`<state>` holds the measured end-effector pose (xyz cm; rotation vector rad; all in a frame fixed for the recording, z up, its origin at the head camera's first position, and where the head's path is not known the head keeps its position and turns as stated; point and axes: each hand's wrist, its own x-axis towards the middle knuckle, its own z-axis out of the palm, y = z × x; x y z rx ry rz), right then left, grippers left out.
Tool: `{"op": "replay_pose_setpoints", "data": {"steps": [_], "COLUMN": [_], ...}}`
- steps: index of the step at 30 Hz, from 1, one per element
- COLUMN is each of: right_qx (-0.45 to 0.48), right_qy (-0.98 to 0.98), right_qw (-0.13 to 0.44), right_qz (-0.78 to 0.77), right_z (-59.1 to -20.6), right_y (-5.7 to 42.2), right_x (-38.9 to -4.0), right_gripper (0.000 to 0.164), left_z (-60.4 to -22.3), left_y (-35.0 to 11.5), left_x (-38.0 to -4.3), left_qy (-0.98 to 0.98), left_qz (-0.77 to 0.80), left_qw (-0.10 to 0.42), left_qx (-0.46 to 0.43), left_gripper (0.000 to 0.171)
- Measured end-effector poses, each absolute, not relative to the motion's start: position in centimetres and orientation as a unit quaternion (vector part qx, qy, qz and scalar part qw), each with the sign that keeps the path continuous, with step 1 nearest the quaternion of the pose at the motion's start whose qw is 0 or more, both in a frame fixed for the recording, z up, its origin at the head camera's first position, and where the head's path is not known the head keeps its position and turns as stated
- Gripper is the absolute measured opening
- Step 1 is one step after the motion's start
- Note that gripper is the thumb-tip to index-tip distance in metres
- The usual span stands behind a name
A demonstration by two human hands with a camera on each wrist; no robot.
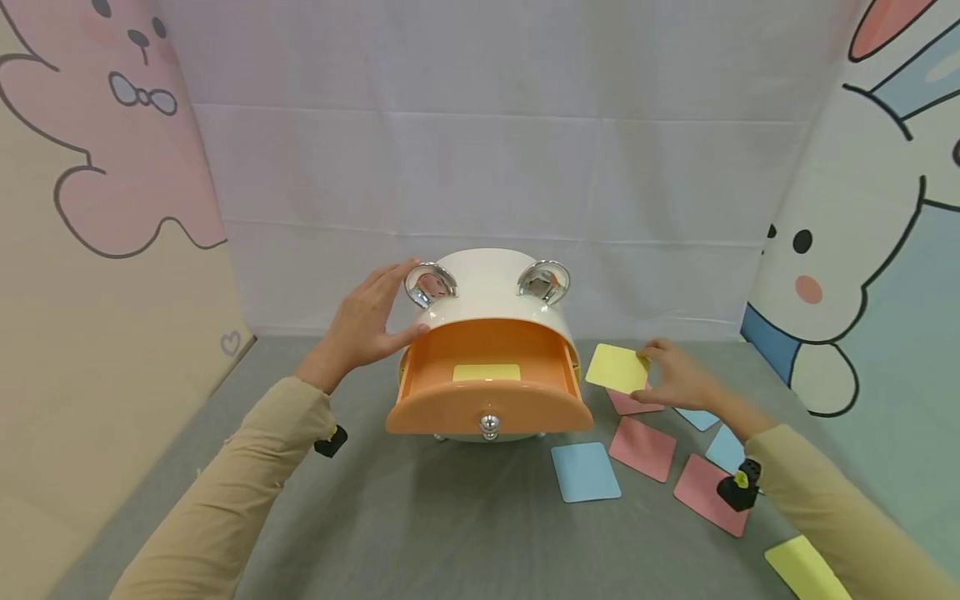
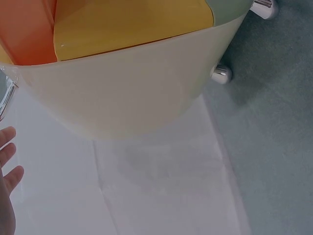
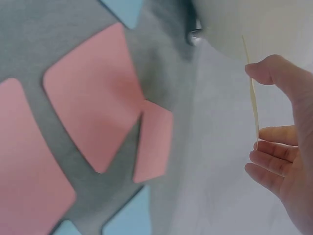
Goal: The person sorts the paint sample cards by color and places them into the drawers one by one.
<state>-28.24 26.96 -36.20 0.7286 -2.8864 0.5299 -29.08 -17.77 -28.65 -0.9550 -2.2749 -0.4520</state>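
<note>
A white rounded box [image 1: 491, 287] with silver ears stands on the table, its orange drawer [image 1: 450, 410] pulled out toward me. Inside the drawer lies a yellow card [image 1: 487, 372]. My left hand [image 1: 369, 321] touches the box's left side by the silver ear [image 1: 431, 285], fingers fairly straight and thumb against the rim. To the right of the box, my right hand [image 1: 678, 377] pinches another yellow card [image 1: 617, 369] between thumb and fingers, above the table. The right wrist view shows that card [image 3: 254, 100] edge-on.
Pink cards [image 1: 642, 448] and blue cards [image 1: 587, 472] lie scattered right of the box, some under my right forearm. Another yellow card [image 1: 807, 568] is near the front right. A pale cloth [image 1: 487, 167] hangs behind the grey table [image 1: 420, 525], with printed panels at both sides.
</note>
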Motion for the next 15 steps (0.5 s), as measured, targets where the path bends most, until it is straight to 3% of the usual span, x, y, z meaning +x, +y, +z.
{"op": "replay_pose_setpoints", "data": {"steps": [15], "right_qx": [0.288], "right_qy": [-0.927], "right_qw": [0.162], "right_qz": [0.18], "right_z": [-30.0], "right_y": [27.5], "right_x": [-25.7], "right_gripper": [0.062], "left_z": [-28.8], "left_y": [-17.7], "left_x": [-29.2], "left_qy": [-0.851], "left_qz": [-0.174], "left_qw": [0.326], "left_qx": [-0.374], "left_gripper": [0.086]}}
